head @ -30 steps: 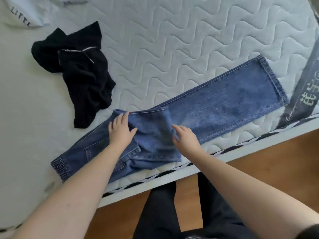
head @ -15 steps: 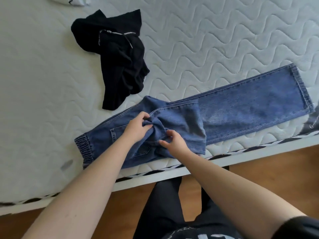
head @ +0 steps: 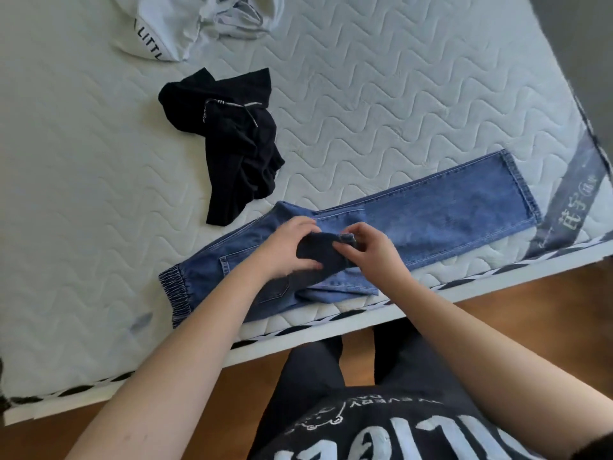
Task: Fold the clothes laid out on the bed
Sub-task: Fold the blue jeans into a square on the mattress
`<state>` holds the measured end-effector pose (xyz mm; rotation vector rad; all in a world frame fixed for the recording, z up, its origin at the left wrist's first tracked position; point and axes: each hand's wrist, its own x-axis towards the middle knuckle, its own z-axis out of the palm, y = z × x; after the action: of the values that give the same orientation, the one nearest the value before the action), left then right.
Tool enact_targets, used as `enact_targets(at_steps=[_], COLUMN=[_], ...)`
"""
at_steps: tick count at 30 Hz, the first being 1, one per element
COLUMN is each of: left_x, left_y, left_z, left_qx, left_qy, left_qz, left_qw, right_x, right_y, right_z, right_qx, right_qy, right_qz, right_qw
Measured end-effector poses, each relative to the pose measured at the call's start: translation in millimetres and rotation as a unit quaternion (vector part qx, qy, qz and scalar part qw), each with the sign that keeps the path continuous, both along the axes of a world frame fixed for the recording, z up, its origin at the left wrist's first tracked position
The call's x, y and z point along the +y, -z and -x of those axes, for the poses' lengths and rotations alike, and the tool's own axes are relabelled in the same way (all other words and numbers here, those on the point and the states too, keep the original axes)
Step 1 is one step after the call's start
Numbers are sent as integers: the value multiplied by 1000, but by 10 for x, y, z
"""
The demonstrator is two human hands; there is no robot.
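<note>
A white quilted mattress (head: 381, 94) is seen filling the upper frame. Blue jeans (head: 447, 210) are spread along its lower edge, a crumpled black garment (head: 238, 154) at centre, a white garment (head: 185, 24) at upper left.

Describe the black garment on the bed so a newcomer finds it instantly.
Start at the white quilted mattress. Above the blue jeans along its near edge lies the black garment, crumpled. It alone is black, with a pale drawcord across it; the white garment sits farther up, by the top edge.
</note>
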<state>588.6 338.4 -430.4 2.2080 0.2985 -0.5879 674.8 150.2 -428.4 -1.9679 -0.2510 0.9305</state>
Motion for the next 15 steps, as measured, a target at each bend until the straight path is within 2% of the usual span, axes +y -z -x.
enact_targets(at_steps=[2, 7, 12, 15], left_x=[-71, -298, -572, -725], left_y=[-302, -872, -1223, -1319], left_z=[-200, -576, -687, -785], left_qx=[-21, -69, -123, -151], left_qy=[21, 77, 52, 40], left_qz=[20, -9, 93, 108], left_qw=[999, 995, 987, 982], right_x=[-71, -413, -910, -1245], right_y=[-257, -814, -979, -802], right_z=[-60, -100, -71, -103], right_qx=[-24, -71, -84, -99], right_qy=[18, 65, -80, -69], right_qz=[1, -20, 61, 136], right_qw=[1000, 995, 991, 983])
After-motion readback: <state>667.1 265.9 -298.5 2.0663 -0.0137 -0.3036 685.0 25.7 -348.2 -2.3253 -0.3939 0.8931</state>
